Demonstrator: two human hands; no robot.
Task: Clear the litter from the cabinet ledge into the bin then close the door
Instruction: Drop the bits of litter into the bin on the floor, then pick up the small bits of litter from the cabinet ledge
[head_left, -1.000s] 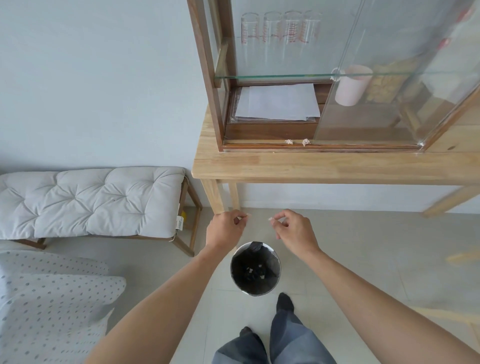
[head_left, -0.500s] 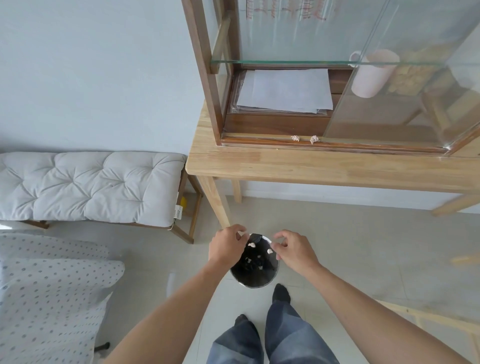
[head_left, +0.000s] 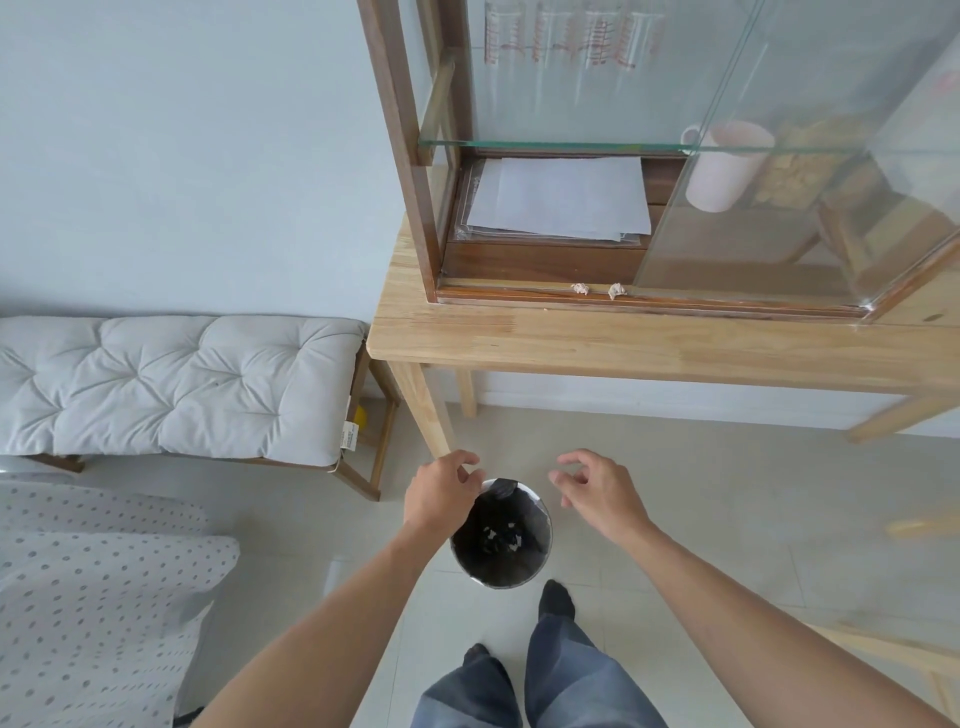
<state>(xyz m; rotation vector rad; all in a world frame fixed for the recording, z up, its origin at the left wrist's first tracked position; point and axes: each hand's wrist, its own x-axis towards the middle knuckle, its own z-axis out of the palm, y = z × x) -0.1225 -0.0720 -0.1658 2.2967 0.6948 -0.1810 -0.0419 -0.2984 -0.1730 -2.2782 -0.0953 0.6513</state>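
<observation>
A small round bin (head_left: 524, 577) with a black liner stands on the floor, with pale scraps lying at its bottom. My left hand (head_left: 441, 493) hovers over its left rim, fingers loosely curled and empty. My right hand (head_left: 597, 493) is just right of the bin, fingers spread and empty. Two crumpled bits of litter (head_left: 580, 288) (head_left: 616, 290) lie on the cabinet ledge (head_left: 498, 292) above. The glass sliding door (head_left: 779, 156) stands open, covering the cabinet's right part.
The wooden cabinet sits on a light wooden table (head_left: 623, 348). Inside are a paper stack (head_left: 561, 202) and a pink mug (head_left: 724, 166). A cushioned bench (head_left: 171, 384) stands left, a dotted cushion (head_left: 88, 597) lower left. My feet are just behind the bin.
Both hands came down over the bin with pinched scraps, then let them drop in. Now the fingers are apart and the right hand has drawn off to the right.
</observation>
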